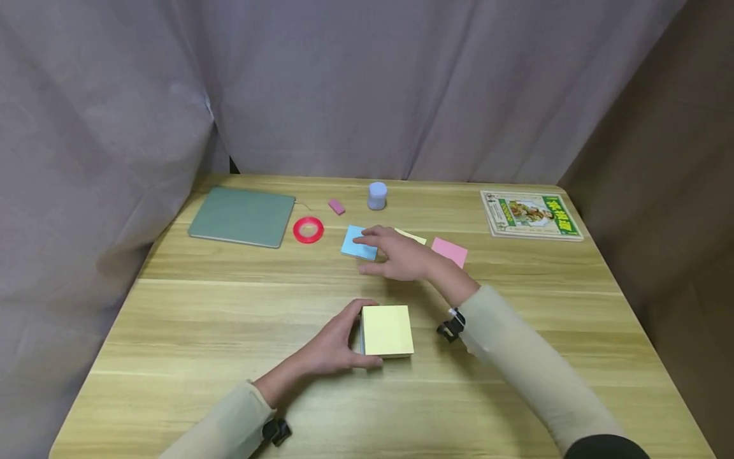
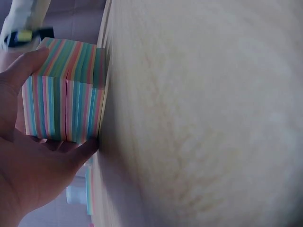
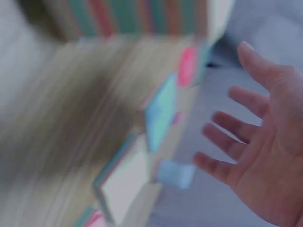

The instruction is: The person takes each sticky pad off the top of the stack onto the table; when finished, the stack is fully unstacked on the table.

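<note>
We grip the multicoloured stack of sticky notes (image 1: pixel 387 330) with the left hand (image 1: pixel 332 344), thumb and fingers set around opposite sides. The stack stands on the wooden table (image 1: pixel 229 331), near the middle, its yellow top sheet facing up. We extend the right hand (image 1: pixel 401 256) above the smaller pads; its grip is released, the fingers are spread and hold nothing. Beneath and beside it we find the blue pad (image 1: pixel 350 243), the pale yellow pad (image 1: pixel 414 236), partly hidden, and the pink pad (image 1: pixel 450 250). Beyond these pads we locate the light-blue cylinder (image 1: pixel 376 196) and a small pink block (image 1: pixel 336 206); left of the blue pad lies a red tape roll (image 1: pixel 297 231).
</note>
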`<state>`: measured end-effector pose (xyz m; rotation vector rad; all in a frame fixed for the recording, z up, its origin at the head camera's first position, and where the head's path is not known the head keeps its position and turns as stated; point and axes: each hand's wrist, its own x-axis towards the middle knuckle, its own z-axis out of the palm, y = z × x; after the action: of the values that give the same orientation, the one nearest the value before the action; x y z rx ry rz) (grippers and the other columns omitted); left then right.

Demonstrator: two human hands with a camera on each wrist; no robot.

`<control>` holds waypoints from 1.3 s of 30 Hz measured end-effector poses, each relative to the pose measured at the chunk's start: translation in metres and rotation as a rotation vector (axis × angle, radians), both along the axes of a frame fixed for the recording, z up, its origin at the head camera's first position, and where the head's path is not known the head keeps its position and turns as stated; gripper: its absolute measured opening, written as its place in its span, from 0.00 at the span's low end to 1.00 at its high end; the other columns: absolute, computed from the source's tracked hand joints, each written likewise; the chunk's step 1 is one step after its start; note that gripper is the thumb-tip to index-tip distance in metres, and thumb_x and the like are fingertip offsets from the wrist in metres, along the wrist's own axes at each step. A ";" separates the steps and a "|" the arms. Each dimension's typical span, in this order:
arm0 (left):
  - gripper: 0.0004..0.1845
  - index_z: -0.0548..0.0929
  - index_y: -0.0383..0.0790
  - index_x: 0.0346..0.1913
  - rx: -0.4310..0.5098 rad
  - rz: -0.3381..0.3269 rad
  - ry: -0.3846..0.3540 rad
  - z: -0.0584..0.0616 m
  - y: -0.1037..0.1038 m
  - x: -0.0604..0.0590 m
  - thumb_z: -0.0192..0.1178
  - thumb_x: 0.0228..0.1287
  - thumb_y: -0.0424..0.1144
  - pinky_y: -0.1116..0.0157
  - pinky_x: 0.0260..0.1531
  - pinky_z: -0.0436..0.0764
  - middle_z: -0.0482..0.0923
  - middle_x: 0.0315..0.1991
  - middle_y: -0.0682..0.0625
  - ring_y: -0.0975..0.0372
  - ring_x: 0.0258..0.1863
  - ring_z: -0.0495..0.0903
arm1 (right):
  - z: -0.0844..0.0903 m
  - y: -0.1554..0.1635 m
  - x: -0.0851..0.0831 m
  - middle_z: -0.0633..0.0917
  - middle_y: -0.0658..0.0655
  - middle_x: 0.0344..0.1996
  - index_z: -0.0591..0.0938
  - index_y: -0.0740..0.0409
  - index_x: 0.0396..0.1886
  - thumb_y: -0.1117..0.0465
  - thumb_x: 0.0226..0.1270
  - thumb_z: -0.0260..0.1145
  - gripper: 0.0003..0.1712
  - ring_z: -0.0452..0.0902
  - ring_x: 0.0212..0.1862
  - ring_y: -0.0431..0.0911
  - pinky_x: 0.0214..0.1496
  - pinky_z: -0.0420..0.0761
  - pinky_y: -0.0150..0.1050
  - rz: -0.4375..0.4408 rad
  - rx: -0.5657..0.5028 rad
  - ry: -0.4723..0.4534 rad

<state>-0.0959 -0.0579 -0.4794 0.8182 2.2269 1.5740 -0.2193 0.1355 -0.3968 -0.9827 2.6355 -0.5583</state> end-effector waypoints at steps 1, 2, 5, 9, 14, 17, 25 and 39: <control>0.46 0.63 0.50 0.66 -0.004 0.001 0.000 0.000 0.000 0.001 0.80 0.45 0.42 0.55 0.56 0.72 0.71 0.54 0.58 0.62 0.52 0.73 | 0.005 0.002 0.011 0.65 0.60 0.71 0.70 0.52 0.71 0.41 0.67 0.65 0.38 0.58 0.71 0.55 0.68 0.64 0.53 0.009 -0.002 -0.002; 0.46 0.63 0.50 0.67 -0.009 0.003 0.000 0.000 0.000 0.001 0.80 0.45 0.42 0.55 0.57 0.72 0.71 0.55 0.57 0.62 0.52 0.73 | 0.010 0.003 0.022 0.65 0.59 0.71 0.69 0.51 0.72 0.41 0.67 0.64 0.38 0.58 0.71 0.54 0.68 0.64 0.53 0.020 -0.004 -0.002; 0.47 0.62 0.52 0.67 -0.022 0.005 0.001 0.001 0.000 0.002 0.79 0.45 0.42 0.55 0.56 0.72 0.71 0.56 0.57 0.62 0.53 0.72 | 0.019 0.009 0.058 0.63 0.54 0.72 0.68 0.47 0.73 0.35 0.65 0.63 0.41 0.57 0.72 0.50 0.68 0.64 0.51 0.051 0.008 0.009; 0.48 0.61 0.54 0.68 -0.026 0.002 -0.003 0.001 -0.001 0.002 0.79 0.46 0.43 0.55 0.55 0.73 0.71 0.55 0.57 0.61 0.52 0.72 | 0.016 0.017 0.100 0.62 0.53 0.73 0.66 0.43 0.74 0.30 0.60 0.64 0.46 0.57 0.72 0.49 0.68 0.63 0.51 0.074 0.005 0.043; 0.46 0.64 0.54 0.66 -0.039 0.007 0.002 0.001 -0.001 0.002 0.80 0.44 0.45 0.55 0.56 0.72 0.70 0.55 0.59 0.63 0.52 0.71 | 0.001 0.023 0.130 0.63 0.56 0.72 0.63 0.44 0.75 0.31 0.54 0.69 0.52 0.59 0.71 0.50 0.68 0.63 0.52 0.049 -0.016 0.101; 0.47 0.64 0.54 0.67 -0.049 0.009 0.005 0.000 -0.002 0.002 0.80 0.43 0.47 0.55 0.56 0.72 0.70 0.57 0.59 0.64 0.52 0.71 | -0.009 0.024 0.136 0.65 0.55 0.71 0.65 0.47 0.75 0.36 0.55 0.72 0.51 0.60 0.70 0.49 0.68 0.64 0.50 0.049 -0.025 0.131; 0.47 0.63 0.54 0.67 -0.050 0.011 -0.009 0.000 0.000 0.001 0.80 0.45 0.48 0.56 0.52 0.75 0.70 0.57 0.59 0.63 0.49 0.72 | -0.015 0.026 0.135 0.70 0.51 0.66 0.69 0.48 0.72 0.43 0.53 0.76 0.47 0.65 0.66 0.45 0.65 0.68 0.47 0.034 -0.044 0.163; 0.47 0.65 0.48 0.65 -0.073 0.011 0.026 0.000 0.001 0.000 0.81 0.41 0.41 0.56 0.57 0.71 0.71 0.54 0.57 0.63 0.51 0.71 | 0.002 0.122 0.086 0.70 0.60 0.67 0.71 0.52 0.70 0.47 0.50 0.79 0.47 0.67 0.64 0.62 0.58 0.69 0.65 -0.336 -0.153 0.064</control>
<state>-0.0960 -0.0569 -0.4796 0.8119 2.2962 1.4849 -0.1337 0.2577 -0.3951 -0.6045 2.8698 -0.8262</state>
